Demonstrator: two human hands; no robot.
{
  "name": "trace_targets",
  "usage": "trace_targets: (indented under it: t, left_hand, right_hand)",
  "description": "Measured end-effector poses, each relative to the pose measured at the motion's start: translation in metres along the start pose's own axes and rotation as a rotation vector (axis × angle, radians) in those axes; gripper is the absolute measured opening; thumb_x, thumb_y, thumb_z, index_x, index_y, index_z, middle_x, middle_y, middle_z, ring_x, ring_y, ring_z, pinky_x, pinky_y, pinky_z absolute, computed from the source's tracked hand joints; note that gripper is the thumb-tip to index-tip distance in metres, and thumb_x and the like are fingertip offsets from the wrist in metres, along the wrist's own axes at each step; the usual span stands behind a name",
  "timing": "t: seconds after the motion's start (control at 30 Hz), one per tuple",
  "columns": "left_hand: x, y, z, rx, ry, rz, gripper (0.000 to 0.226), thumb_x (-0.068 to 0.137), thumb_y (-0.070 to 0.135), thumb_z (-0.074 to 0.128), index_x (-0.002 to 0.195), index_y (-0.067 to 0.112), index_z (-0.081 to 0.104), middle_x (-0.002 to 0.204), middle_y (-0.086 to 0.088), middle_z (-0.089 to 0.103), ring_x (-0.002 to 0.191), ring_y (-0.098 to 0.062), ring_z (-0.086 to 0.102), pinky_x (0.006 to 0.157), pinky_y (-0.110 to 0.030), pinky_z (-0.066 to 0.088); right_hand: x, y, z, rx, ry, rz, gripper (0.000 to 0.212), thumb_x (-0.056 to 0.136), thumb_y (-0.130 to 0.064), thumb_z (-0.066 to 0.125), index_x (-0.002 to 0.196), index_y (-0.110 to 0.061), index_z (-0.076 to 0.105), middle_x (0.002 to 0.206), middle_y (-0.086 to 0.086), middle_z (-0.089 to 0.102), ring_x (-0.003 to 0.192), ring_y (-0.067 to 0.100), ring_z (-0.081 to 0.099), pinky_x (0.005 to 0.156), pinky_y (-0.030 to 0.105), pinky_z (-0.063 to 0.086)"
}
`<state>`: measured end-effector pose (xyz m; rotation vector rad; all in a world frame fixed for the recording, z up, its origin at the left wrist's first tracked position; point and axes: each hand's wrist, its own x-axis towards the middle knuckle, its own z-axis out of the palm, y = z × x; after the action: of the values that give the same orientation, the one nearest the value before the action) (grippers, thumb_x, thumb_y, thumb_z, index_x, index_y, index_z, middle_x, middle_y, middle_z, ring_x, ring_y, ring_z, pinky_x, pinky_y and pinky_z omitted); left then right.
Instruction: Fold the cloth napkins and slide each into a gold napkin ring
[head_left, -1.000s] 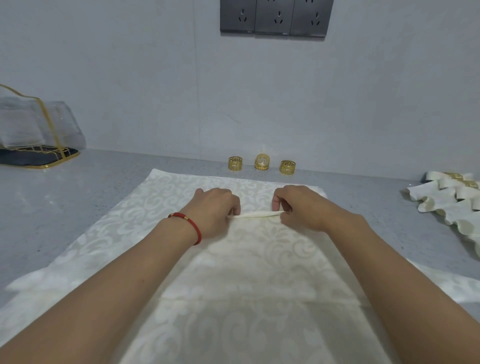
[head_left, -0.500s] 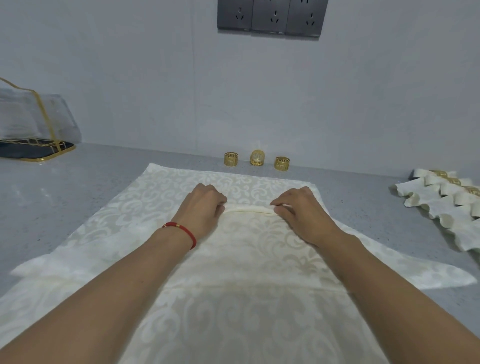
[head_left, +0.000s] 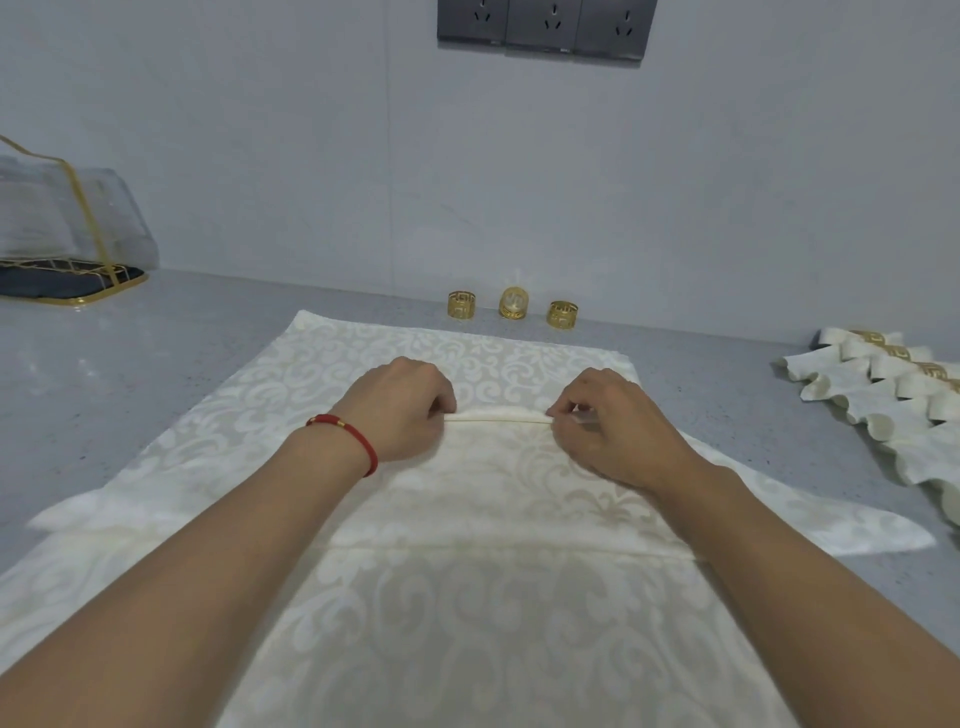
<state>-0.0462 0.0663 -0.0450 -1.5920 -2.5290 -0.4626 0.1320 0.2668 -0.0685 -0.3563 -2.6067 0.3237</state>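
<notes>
A cream damask cloth napkin (head_left: 467, 597) lies spread on the grey counter, partly folded, with a raised pleat across its middle. My left hand (head_left: 402, 408), with a red bracelet at the wrist, pinches the left end of that pleat. My right hand (head_left: 608, 421) pinches its right end. Three gold napkin rings stand by the wall beyond the napkin: a left ring (head_left: 461, 304), a middle ring (head_left: 514, 303) and a right ring (head_left: 562, 314).
Several folded napkins in gold rings (head_left: 893, 395) lie in a row at the right edge. A gold-wire holder with clear plastic (head_left: 67, 244) stands at the far left. Grey sockets (head_left: 543, 26) are on the wall above.
The fold lay flat under my fingers half a second ago; now both hands have pinched it up into a raised pleat again. The view shifted slightly.
</notes>
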Motion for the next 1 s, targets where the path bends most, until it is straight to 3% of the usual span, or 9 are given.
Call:
trace_targets:
  t: [0.07, 0.13, 0.23, 0.3, 0.43, 0.6, 0.7, 0.8, 1.0]
  left_hand:
    - [0.000, -0.006, 0.002, -0.064, 0.043, -0.021, 0.027, 0.088, 0.002, 0.053, 0.092, 0.018, 0.074, 0.092, 0.003, 0.071, 0.092, -0.021, 0.065, 0.079, -0.036, 0.054]
    - [0.001, -0.009, 0.005, -0.083, 0.036, -0.030, 0.031, 0.091, 0.003, 0.057, 0.110, 0.021, 0.072, 0.088, 0.004, 0.068, 0.090, -0.018, 0.063, 0.083, -0.036, 0.052]
    - [0.002, -0.010, 0.008, -0.043, -0.018, -0.029, 0.030, 0.096, 0.009, 0.057, 0.124, 0.017, 0.066, 0.107, 0.000, 0.060, 0.104, -0.021, 0.057, 0.092, -0.037, 0.048]
    - [0.002, -0.010, 0.009, 0.015, -0.021, -0.021, 0.024, 0.097, 0.012, 0.056, 0.116, 0.018, 0.070, 0.115, -0.002, 0.057, 0.110, -0.024, 0.053, 0.092, -0.040, 0.047]
    - [-0.002, -0.005, 0.008, 0.090, 0.077, -0.034, 0.018, 0.094, 0.012, 0.054, 0.101, 0.025, 0.064, 0.101, 0.008, 0.059, 0.100, -0.018, 0.051, 0.083, -0.034, 0.034]
    - [-0.003, -0.005, 0.004, 0.102, 0.121, 0.015, 0.029, 0.085, 0.000, 0.058, 0.092, 0.028, 0.062, 0.091, 0.011, 0.057, 0.092, -0.015, 0.053, 0.078, -0.033, 0.031]
    - [-0.005, -0.003, -0.004, 0.112, 0.002, 0.060, 0.038, 0.082, -0.005, 0.057, 0.097, 0.029, 0.066, 0.097, 0.013, 0.058, 0.092, -0.012, 0.053, 0.083, -0.032, 0.038]
    - [-0.009, -0.006, -0.008, 0.004, -0.086, 0.026, 0.031, 0.088, 0.005, 0.055, 0.102, 0.027, 0.071, 0.101, 0.013, 0.064, 0.093, -0.010, 0.058, 0.086, -0.032, 0.049]
    - [-0.008, -0.012, -0.005, -0.091, -0.028, -0.033, 0.031, 0.093, 0.007, 0.062, 0.114, 0.027, 0.070, 0.084, 0.013, 0.060, 0.087, -0.014, 0.060, 0.085, -0.035, 0.053]
  right_hand:
    - [0.001, -0.002, 0.000, 0.053, 0.025, 0.045, 0.015, 0.096, -0.025, 0.066, 0.085, -0.018, 0.075, 0.090, -0.005, 0.065, 0.089, 0.013, 0.059, 0.078, 0.032, 0.049]
    - [0.003, -0.001, 0.000, 0.084, 0.014, 0.082, 0.009, 0.096, -0.023, 0.067, 0.089, -0.020, 0.072, 0.093, -0.008, 0.065, 0.093, 0.013, 0.059, 0.082, 0.031, 0.049]
    - [0.004, 0.003, -0.001, 0.026, -0.076, 0.063, 0.008, 0.097, -0.028, 0.066, 0.103, -0.027, 0.072, 0.096, -0.010, 0.065, 0.096, 0.013, 0.057, 0.087, 0.037, 0.048]
    - [0.004, 0.002, -0.003, -0.032, -0.095, 0.036, 0.010, 0.099, -0.030, 0.065, 0.102, -0.028, 0.074, 0.093, -0.009, 0.064, 0.091, 0.013, 0.056, 0.085, 0.041, 0.047]
    - [0.002, -0.004, -0.006, -0.079, -0.026, -0.018, 0.008, 0.096, -0.022, 0.068, 0.090, -0.024, 0.063, 0.087, -0.010, 0.059, 0.081, 0.010, 0.052, 0.078, 0.032, 0.040]
    - [0.000, -0.012, -0.011, -0.251, -0.044, -0.093, 0.008, 0.094, -0.013, 0.064, 0.098, -0.021, 0.062, 0.094, -0.008, 0.058, 0.088, 0.014, 0.050, 0.068, 0.027, 0.028]
    - [0.002, -0.018, -0.019, -0.270, -0.187, -0.051, 0.017, 0.094, -0.011, 0.060, 0.106, -0.022, 0.064, 0.103, -0.008, 0.059, 0.097, 0.015, 0.054, 0.070, 0.028, 0.039]
    - [0.004, -0.021, -0.027, -0.157, -0.296, 0.068, 0.021, 0.092, -0.009, 0.060, 0.103, -0.023, 0.069, 0.102, -0.008, 0.066, 0.094, 0.011, 0.061, 0.083, 0.033, 0.054]
    - [-0.014, -0.011, -0.008, -0.011, 0.022, 0.112, 0.019, 0.100, -0.020, 0.063, 0.115, -0.028, 0.072, 0.091, -0.015, 0.067, 0.080, 0.003, 0.059, 0.077, 0.029, 0.051]
